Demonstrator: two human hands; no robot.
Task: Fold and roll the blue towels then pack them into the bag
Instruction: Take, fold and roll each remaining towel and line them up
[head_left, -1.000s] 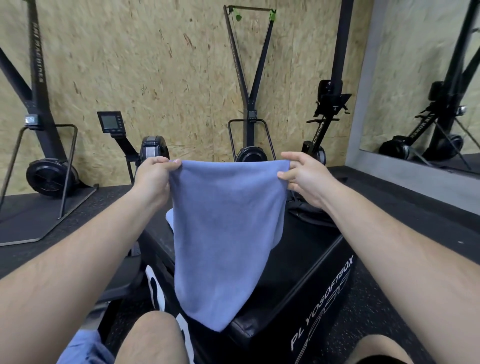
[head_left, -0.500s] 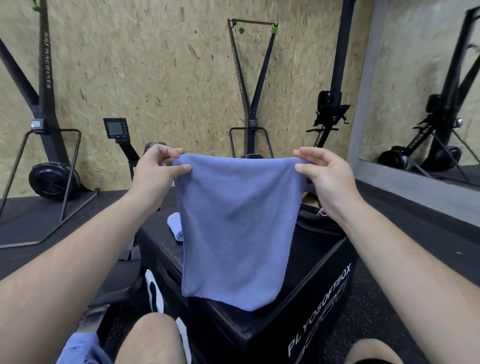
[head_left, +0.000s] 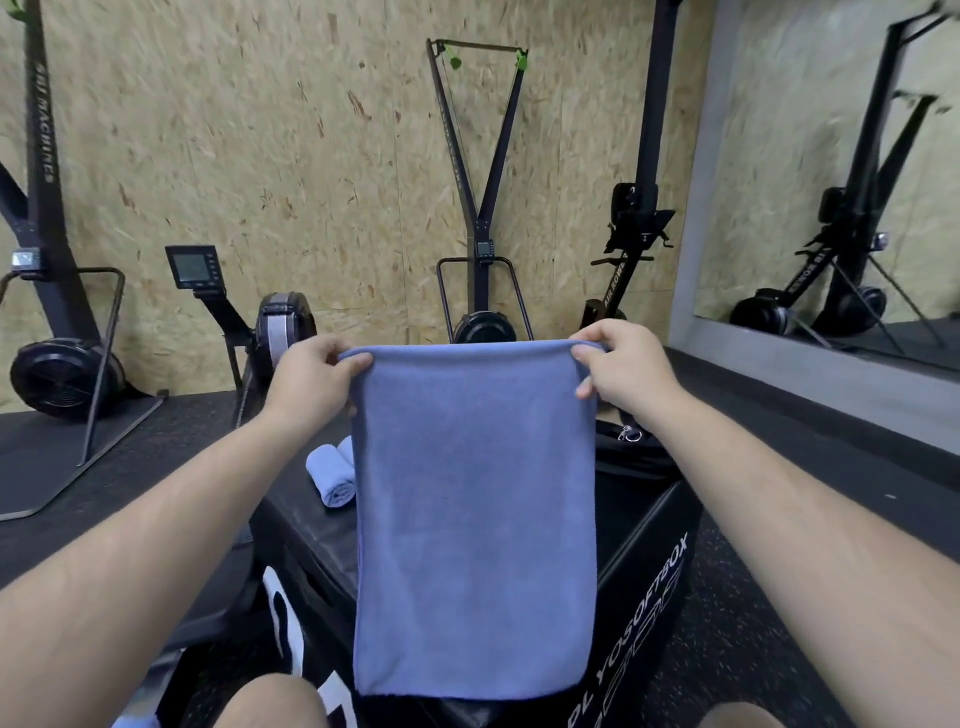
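Towel (head_left: 472, 519) hangs flat in the air, blue and long, in front of the person. The left hand (head_left: 306, 379) pinches its top left corner, with the fingers (head_left: 324, 351) curled tight on the cloth. The right hand (head_left: 623, 369) pinches the top right corner the same way. The top edge is pulled straight between the 2 hands. The bottom edge hangs low, in front of a black box (head_left: 644, 525). On top of the box, just left of the towel, lie 2 blue rolls (head_left: 332, 478), side by side. A black bag (head_left: 634, 457) sits on the box on the right, partly behind the towel, with a silver zip pull (head_left: 630, 434) showing. Black gym machines (head_left: 480, 218) stand by the wood wall (head_left: 291, 156). A mirror (head_left: 841, 182) is on the right.
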